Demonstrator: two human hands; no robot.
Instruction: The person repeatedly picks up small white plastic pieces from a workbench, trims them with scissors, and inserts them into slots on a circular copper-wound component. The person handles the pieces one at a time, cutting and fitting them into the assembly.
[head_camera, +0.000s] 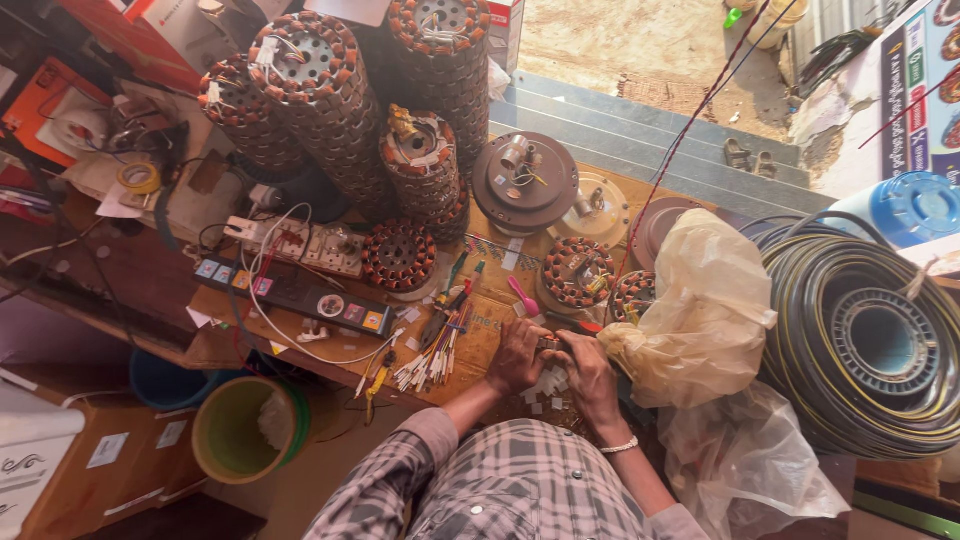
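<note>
My left hand (518, 357) and my right hand (583, 372) meet at the near edge of a wooden workbench (480, 340). Both close around a small dark object (551, 345) pinched between their fingers; what it is I cannot tell. Small white paper pieces (547, 387) lie scattered under the hands. A wound stator with copper coils (577, 271) sits just beyond the hands, and another stator (399, 256) lies to the left. A bundle of thin sleeved wires (432, 358) lies beside my left hand. My right wrist wears a bead bracelet.
Tall stacks of wound stators (330, 90) stand at the back left. A power strip (295, 290) and switch board lie on the bench. A yellowish plastic bag (700, 310) and a large coil of hose (870, 340) fill the right. A green bucket (240, 430) stands below left.
</note>
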